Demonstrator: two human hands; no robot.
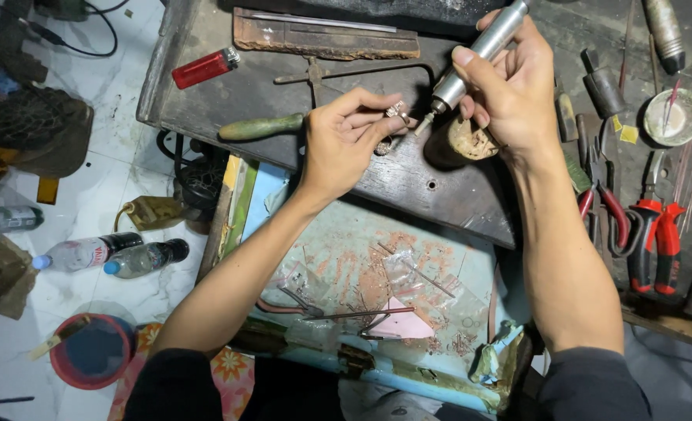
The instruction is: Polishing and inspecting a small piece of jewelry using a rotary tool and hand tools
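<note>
Holding a rotary tool [482, 48], the right hand [510, 93].

Even overhead light falling bright on white floor [120, 168] at left; dark workbench [408, 183] staying dim at right. Soft shadows lying under forearms. Focus holding sharp centrally; slight wide-angle bending showing at far edges. No glare.

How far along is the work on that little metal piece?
Hard to say what is finished. The left hand pinches a small silvery piece over the dark bench. The right hand holds a rotary tool with its tip at the piece, so grinding or polishing looks under way. What is left cannot be told. The pliers and lighter lie untouched.
</note>
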